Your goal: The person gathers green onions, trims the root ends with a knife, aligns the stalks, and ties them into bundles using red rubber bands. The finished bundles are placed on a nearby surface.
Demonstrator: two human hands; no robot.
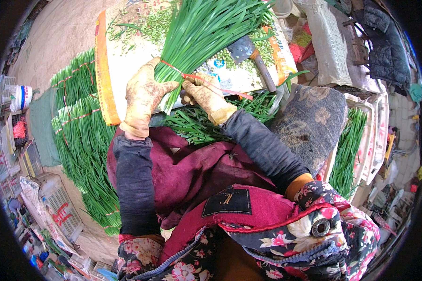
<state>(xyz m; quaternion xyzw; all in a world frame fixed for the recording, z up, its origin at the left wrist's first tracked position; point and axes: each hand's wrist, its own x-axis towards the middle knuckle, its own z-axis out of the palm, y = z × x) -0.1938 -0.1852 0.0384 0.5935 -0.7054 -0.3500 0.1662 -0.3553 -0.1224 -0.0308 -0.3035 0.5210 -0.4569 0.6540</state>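
A large bundle of garlic chives (204,38) lies across a board covered with a white-and-orange sack (126,70), leaves pointing away from me. My left hand (144,95), in a soiled pale glove, grips the bundle near its cut stem ends, thumb across the front. A red tie (172,66) passes around the stems just above that thumb. My right hand (205,95), gloved alike, pinches the tie at the bundle's right side; a loose tail runs out past the fingers. To the right, a cleaver (242,49) with a wooden handle rests on the sack among chopped stem bits.
Tied chive bundles (84,140) are stacked on the floor at left beside a green cloth (44,126). Loose trimmings (193,124) lie below the board's near edge. At right are a worn patterned cushion or cloth (307,123) and a white crate (365,140) holding chives.
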